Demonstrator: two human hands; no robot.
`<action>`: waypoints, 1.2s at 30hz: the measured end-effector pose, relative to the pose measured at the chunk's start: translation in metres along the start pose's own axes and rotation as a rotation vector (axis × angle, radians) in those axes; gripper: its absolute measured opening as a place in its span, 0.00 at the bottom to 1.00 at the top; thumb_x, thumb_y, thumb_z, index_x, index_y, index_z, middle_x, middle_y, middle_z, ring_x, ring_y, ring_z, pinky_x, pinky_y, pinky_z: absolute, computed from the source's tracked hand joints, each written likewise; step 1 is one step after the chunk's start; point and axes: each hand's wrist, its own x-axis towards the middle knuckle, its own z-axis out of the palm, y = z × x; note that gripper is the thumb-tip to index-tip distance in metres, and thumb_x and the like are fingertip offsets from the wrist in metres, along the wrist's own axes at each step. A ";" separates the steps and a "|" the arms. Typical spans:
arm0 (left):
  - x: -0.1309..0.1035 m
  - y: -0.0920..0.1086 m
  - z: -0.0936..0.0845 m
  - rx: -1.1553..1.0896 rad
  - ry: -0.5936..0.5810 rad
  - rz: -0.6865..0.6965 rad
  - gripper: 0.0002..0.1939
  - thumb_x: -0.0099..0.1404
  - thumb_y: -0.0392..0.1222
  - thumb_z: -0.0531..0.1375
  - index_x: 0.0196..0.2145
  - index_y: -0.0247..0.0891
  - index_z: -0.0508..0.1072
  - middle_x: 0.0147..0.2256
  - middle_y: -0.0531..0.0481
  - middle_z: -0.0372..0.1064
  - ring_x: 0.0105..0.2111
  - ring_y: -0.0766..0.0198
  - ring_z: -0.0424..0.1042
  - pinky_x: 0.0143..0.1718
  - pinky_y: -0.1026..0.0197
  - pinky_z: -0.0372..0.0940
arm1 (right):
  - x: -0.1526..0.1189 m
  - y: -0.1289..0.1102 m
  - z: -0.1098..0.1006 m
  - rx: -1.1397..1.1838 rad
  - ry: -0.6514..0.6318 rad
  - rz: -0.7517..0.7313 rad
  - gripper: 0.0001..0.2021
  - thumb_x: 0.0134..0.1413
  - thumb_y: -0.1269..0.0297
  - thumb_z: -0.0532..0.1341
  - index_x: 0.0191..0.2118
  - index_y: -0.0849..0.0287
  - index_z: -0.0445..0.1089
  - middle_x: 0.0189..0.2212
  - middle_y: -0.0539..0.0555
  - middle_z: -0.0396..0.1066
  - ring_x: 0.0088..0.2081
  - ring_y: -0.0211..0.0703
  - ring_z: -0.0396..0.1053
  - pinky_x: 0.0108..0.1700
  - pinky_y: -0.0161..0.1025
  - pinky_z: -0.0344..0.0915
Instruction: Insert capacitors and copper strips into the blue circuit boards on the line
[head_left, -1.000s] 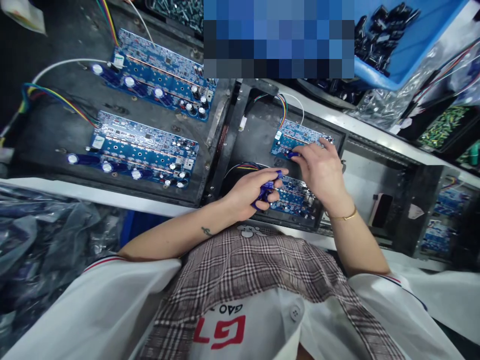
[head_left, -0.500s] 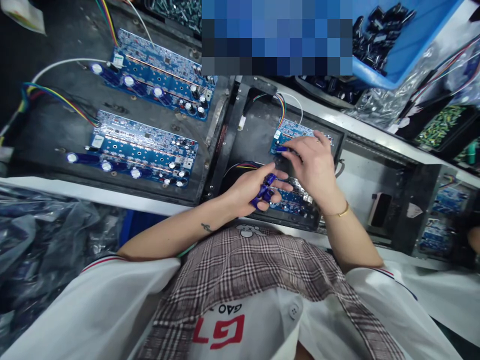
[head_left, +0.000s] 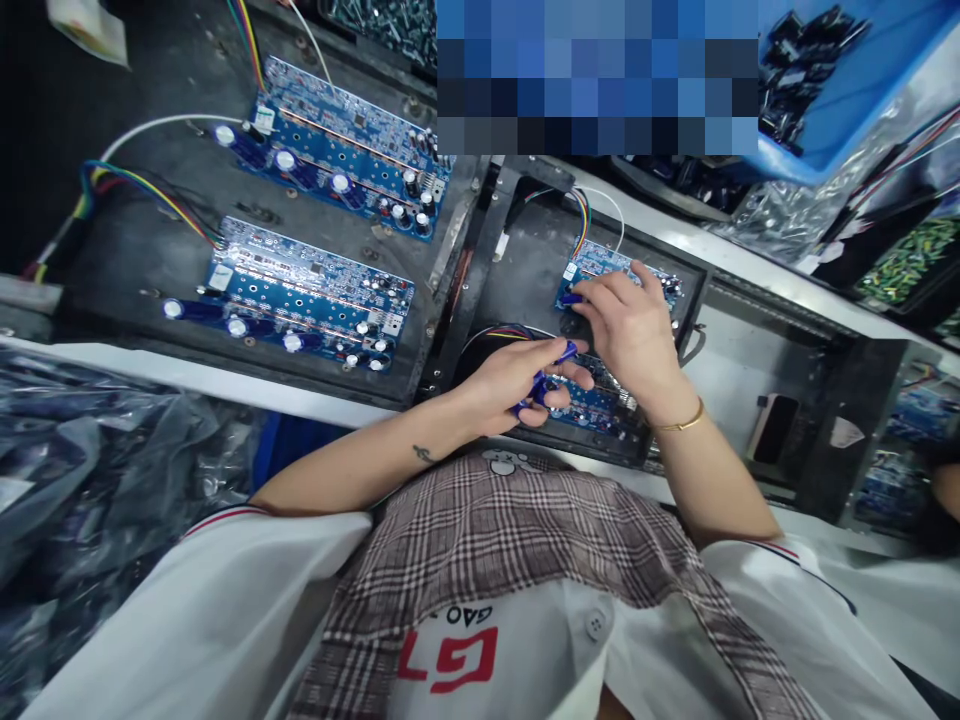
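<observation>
My right hand (head_left: 626,315) pinches a blue capacitor (head_left: 572,299) at the lower left edge of a blue circuit board (head_left: 596,258), which it partly covers. Whether the capacitor's leads are in the board cannot be made out. In my left hand (head_left: 525,380), palm turned up, lie several blue capacitors (head_left: 538,388), with one (head_left: 568,351) held between the thumb and a finger. Beneath both hands is a second circuit board (head_left: 592,405), largely hidden. Both boards sit in a black tray (head_left: 517,285).
Left of the hands, another black tray (head_left: 169,180) holds an upper board (head_left: 341,135) and a lower board (head_left: 300,275), each with large capacitors along its near edge. A blue bin (head_left: 832,150) of dark parts stands at the upper right. Plastic bags (head_left: 112,470) lie at left.
The view has shifted slightly, moving the scene to the right. In my left hand a capacitor has moved up between thumb and finger. My right hand stays at the same board edge.
</observation>
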 end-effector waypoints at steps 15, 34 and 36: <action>0.007 -0.004 -0.003 0.040 0.061 0.053 0.21 0.76 0.51 0.47 0.31 0.34 0.64 0.26 0.46 0.68 0.17 0.74 0.60 0.12 0.76 0.45 | -0.009 -0.018 -0.018 0.172 0.081 -0.042 0.15 0.68 0.61 0.54 0.55 0.55 0.69 0.48 0.56 0.75 0.51 0.48 0.71 0.62 0.55 0.61; -0.019 -0.088 -0.003 0.065 -0.026 -0.287 0.11 0.70 0.29 0.52 0.42 0.25 0.73 0.40 0.37 0.76 0.43 0.56 0.79 0.51 0.51 0.70 | -0.148 -0.044 -0.010 0.053 -0.020 0.149 0.12 0.68 0.66 0.53 0.50 0.57 0.71 0.45 0.55 0.77 0.49 0.45 0.74 0.70 0.63 0.46; -0.020 -0.086 -0.004 0.088 -0.028 -0.260 0.12 0.71 0.30 0.51 0.44 0.26 0.73 0.38 0.36 0.77 0.40 0.58 0.79 0.45 0.56 0.72 | -0.147 -0.045 -0.013 0.033 -0.028 0.127 0.12 0.67 0.67 0.53 0.49 0.58 0.71 0.44 0.56 0.77 0.49 0.46 0.74 0.70 0.64 0.47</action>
